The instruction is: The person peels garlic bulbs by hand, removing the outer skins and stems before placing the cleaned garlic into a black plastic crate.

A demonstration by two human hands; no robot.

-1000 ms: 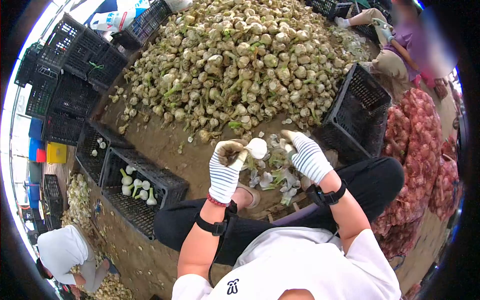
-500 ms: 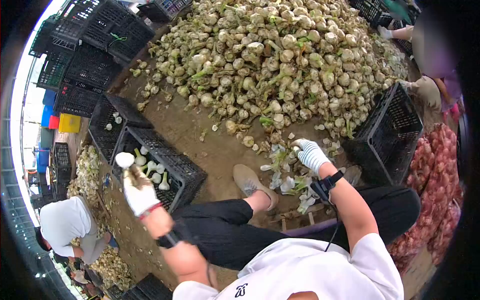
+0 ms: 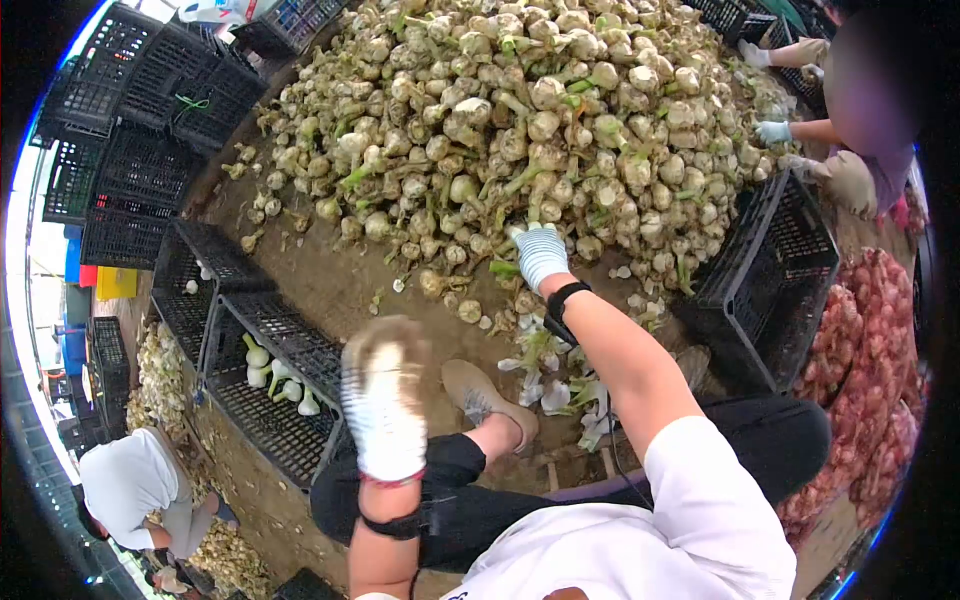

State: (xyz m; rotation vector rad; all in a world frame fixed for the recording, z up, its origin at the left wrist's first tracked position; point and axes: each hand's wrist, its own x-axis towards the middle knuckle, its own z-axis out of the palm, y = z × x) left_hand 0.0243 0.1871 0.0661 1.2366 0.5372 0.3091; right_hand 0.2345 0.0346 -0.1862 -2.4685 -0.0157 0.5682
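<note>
My right hand [image 3: 542, 255], in a striped glove, is at the near edge of a large heap of garlic bulbs [image 3: 520, 130]. Its fingers close around a garlic bulb [image 3: 535, 213] there; the fingertips are partly hidden. Smeared by motion, my left hand [image 3: 385, 400] wears a dirty white glove and hovers above my knee, beside a black plastic crate [image 3: 275, 440]. No bulb shows in it, and its fingers cannot be made out. Inside that crate lie several cleaned white garlic bulbs [image 3: 285, 385] with short green stems.
Peeled skins and leaves [image 3: 555, 385] litter the ground by my shoe [image 3: 490, 405]. Another black crate [image 3: 765, 290] stands at right, beside red net sacks of garlic [image 3: 860, 370]. Crates [image 3: 140, 190] are stacked at left. One person [image 3: 140, 490] bends at lower left; another [image 3: 875, 110] works at upper right.
My left hand has swung right, away from the crate, and the white garlic bulb it held is gone from it. My right hand has moved forward and left to the heap.
</note>
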